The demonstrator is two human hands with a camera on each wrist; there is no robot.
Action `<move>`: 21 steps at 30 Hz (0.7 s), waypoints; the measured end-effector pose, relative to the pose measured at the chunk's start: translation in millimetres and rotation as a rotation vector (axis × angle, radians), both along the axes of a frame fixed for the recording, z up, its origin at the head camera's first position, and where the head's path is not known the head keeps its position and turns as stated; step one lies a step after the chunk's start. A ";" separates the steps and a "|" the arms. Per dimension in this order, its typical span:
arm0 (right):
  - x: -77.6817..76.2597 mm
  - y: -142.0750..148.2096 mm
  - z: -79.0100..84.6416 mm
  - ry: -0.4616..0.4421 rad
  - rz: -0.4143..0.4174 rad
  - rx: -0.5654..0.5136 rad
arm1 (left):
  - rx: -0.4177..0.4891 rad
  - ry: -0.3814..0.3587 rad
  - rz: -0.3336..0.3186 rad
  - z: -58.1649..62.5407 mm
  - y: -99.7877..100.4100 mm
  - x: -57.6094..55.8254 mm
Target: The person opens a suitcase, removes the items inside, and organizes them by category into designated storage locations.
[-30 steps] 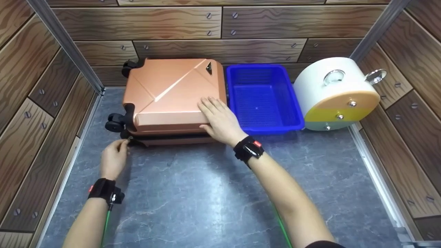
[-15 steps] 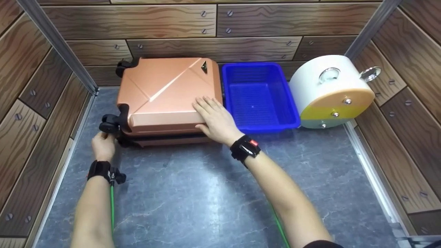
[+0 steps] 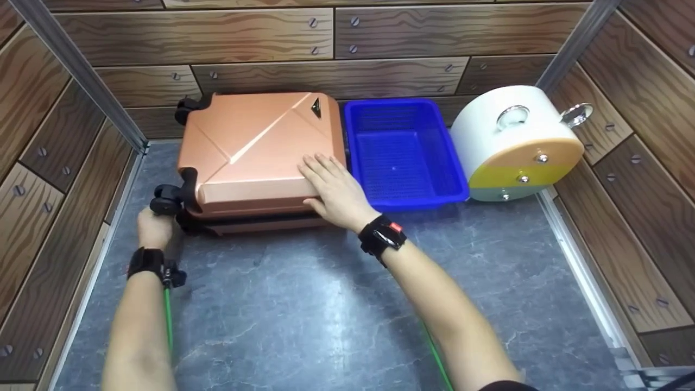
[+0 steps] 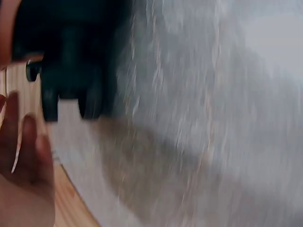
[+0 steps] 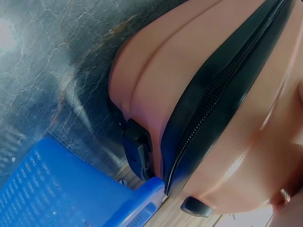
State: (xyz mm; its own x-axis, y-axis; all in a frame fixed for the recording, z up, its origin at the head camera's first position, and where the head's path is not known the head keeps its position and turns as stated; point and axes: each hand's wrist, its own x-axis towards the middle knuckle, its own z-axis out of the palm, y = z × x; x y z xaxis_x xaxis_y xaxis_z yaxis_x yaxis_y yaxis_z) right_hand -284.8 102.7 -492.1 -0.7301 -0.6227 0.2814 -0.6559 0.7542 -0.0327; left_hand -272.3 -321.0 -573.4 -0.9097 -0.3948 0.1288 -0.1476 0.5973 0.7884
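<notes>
A rose-gold hard-shell suitcase lies flat on the floor, its black wheels toward the left. My right hand rests on its upper shell near the right front corner, fingers straight. My left hand is at the left front wheel, which covers its fingertips in the head view. In the blurred left wrist view, several fingers stretch up beside the dark double wheel; I cannot tell whether thumb and fingertip pinch anything. The zipper runs between black bands along the suitcase's side in the right wrist view.
A blue plastic basket stands right against the suitcase. Beyond it sits a white drum-shaped case with an orange, yellow and green striped face and silver rings. Wood-patterned walls enclose the grey marbled floor on several sides.
My left hand, which pinched a zipper pull at the front left corner, has moved left and around behind the wheel. My right hand has stayed on the suitcase. The head view has shifted slightly.
</notes>
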 end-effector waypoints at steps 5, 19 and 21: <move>0.0 -0.1 -1.0 0.000 0.002 -0.014 | 0.206 -0.032 0.052 23.6 -21.8 7.1; -0.8 -0.9 -3.9 -0.003 -0.008 -0.020 | -0.512 0.121 -0.463 111.8 69.6 -6.6; -1.2 -2.7 -4.4 -0.009 -0.012 -0.017 | -0.540 0.027 -0.480 109.1 78.1 -8.2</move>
